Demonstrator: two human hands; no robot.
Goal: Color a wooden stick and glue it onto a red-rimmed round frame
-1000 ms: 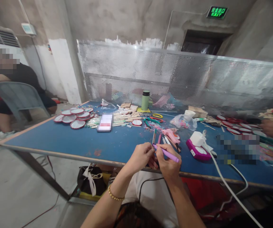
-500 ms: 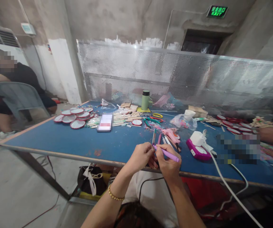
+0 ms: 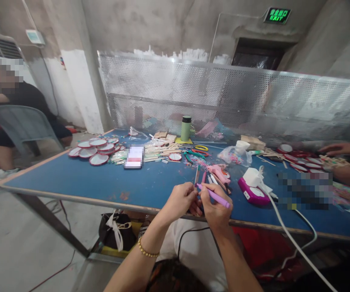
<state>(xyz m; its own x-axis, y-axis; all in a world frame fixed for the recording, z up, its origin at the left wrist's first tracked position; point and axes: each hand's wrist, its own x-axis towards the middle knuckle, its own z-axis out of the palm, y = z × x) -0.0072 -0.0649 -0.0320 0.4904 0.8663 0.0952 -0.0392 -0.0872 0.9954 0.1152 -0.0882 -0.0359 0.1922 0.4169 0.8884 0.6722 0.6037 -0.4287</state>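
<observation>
A purple marker pen (image 3: 219,198) is in my right hand (image 3: 214,210), its fingers closed round the barrel and its tip pointing left. My left hand (image 3: 181,199) pinches a thin flat stick (image 3: 197,174) that stands up from the fingertips, partly coloured. The pen tip is close to the stick's lower part; whether they touch I cannot tell. Just beyond my hands lie more pens (image 3: 214,179) and a pink glue gun (image 3: 219,172).
A phone (image 3: 135,157), round red-rimmed discs (image 3: 98,159) and wooden sticks (image 3: 159,152) lie on the blue table (image 3: 71,178). A green bottle (image 3: 186,129) stands behind. To the right are a purple power strip (image 3: 253,192), its white cable (image 3: 284,231) and another person's hands (image 3: 342,149).
My hands, the pen and the stick stay almost in place. At the right, another person's hand has come into view over the red-rimmed discs.
</observation>
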